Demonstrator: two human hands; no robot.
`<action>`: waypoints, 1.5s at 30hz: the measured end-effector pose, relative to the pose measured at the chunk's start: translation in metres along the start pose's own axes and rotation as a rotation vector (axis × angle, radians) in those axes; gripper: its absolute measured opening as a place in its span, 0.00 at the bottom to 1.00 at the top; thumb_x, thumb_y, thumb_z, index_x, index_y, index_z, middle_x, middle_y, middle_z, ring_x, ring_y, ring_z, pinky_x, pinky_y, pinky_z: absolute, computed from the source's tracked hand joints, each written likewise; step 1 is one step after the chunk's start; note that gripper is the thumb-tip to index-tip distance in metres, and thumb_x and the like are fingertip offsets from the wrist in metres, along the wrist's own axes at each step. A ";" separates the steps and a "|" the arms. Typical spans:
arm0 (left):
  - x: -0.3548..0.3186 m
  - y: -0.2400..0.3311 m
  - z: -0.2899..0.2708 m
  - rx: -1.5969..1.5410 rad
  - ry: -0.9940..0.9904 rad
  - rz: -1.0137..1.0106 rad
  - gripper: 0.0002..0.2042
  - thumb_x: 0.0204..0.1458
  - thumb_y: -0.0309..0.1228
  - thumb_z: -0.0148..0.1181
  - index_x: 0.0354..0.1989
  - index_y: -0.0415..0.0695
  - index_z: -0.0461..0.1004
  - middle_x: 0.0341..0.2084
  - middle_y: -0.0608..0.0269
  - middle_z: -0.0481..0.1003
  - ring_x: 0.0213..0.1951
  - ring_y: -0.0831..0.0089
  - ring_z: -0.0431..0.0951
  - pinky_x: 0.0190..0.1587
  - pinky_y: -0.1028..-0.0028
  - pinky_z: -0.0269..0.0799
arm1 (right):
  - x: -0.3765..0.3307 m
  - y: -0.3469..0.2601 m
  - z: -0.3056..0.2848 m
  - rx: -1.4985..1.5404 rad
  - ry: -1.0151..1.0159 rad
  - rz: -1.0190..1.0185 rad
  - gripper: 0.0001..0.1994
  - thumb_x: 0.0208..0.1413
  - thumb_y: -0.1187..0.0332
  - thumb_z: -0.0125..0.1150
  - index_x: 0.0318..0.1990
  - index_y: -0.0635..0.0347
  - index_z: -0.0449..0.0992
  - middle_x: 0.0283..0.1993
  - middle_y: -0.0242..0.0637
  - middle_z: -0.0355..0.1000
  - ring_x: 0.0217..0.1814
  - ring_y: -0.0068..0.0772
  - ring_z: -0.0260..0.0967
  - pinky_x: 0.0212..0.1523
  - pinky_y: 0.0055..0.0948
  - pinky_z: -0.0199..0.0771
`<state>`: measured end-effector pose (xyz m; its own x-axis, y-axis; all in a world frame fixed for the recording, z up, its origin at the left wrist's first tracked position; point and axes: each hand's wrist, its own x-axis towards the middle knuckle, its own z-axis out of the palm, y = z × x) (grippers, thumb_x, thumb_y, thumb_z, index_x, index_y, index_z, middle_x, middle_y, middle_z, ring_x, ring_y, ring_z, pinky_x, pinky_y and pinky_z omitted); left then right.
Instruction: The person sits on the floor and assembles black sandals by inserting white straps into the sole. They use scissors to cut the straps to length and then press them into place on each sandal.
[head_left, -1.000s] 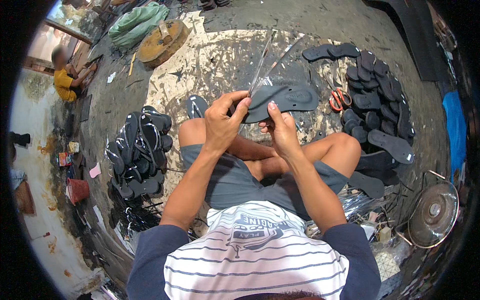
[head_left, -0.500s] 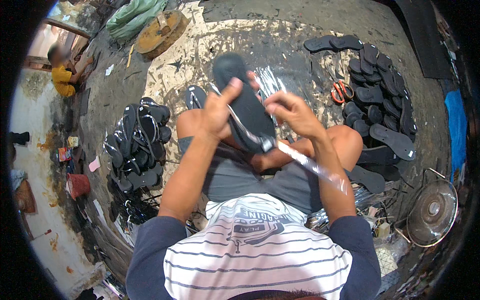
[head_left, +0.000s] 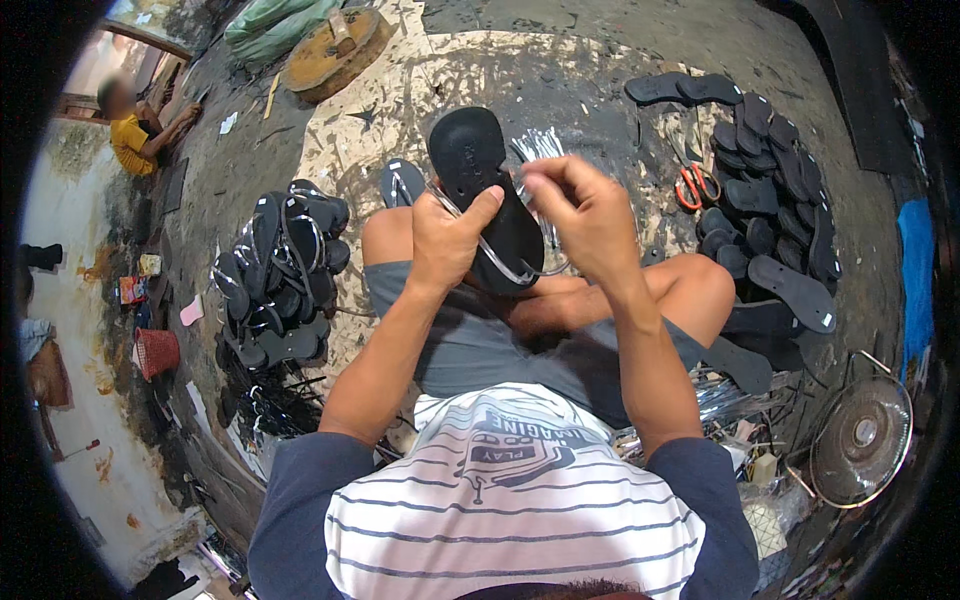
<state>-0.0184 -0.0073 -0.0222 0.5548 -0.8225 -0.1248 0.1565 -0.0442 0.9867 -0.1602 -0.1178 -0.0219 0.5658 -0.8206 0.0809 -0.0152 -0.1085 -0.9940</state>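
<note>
A black flip-flop sole (head_left: 470, 140) is tilted up in front of me, its toe end toward my lap cannot be told from its heel. My left hand (head_left: 450, 235) is closed round its left edge, thumb pressed on the face. A shiny silver strap (head_left: 510, 265) runs along the sole's lower part and loops out at its right side. My right hand (head_left: 590, 215) is closed in a pinch beside the sole's right edge, apparently on the strap; its fingertips partly hide it. Behind that hand lies a bunch of silver strips (head_left: 540, 145).
Strapped flip-flops (head_left: 275, 255) are heaped at the left, with a single flip-flop (head_left: 402, 182) by my left knee. Several bare black soles (head_left: 790, 290) pile up at the right, near orange-handled scissors (head_left: 697, 185). A fan (head_left: 865, 430) lies lower right. Another person (head_left: 135, 145) sits far left.
The sole has turned more upright and shifted slightly right. The strap's long trailing end has left the lower right, and my right hand has closed into a pinch nearer the sole's edge.
</note>
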 end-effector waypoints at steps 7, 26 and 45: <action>-0.009 0.003 0.009 0.061 0.027 0.179 0.08 0.58 0.25 0.65 0.44 0.36 0.79 0.36 0.65 0.82 0.35 0.80 0.80 0.38 0.77 0.77 | -0.006 -0.014 0.012 -0.349 0.117 -0.308 0.06 0.54 0.70 0.66 0.37 0.61 0.78 0.32 0.45 0.78 0.33 0.48 0.78 0.34 0.40 0.77; -0.003 -0.018 0.006 0.246 0.003 0.201 0.20 0.57 0.24 0.64 0.58 0.38 0.70 0.38 0.60 0.80 0.39 0.76 0.81 0.40 0.74 0.79 | -0.007 -0.001 0.011 -0.339 0.081 -0.246 0.07 0.56 0.69 0.67 0.38 0.62 0.78 0.34 0.41 0.77 0.35 0.43 0.75 0.36 0.38 0.74; 0.005 0.004 0.002 0.099 -0.295 0.030 0.20 0.62 0.20 0.54 0.62 0.34 0.66 0.51 0.60 0.76 0.51 0.76 0.75 0.55 0.73 0.73 | -0.012 -0.005 0.009 -0.763 0.115 -0.440 0.07 0.52 0.61 0.68 0.34 0.49 0.79 0.32 0.25 0.76 0.39 0.34 0.69 0.48 0.41 0.57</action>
<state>-0.0161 -0.0128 -0.0186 0.2947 -0.9527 -0.0736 0.0554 -0.0599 0.9967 -0.1593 -0.1020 -0.0190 0.5643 -0.6633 0.4916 -0.3848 -0.7381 -0.5542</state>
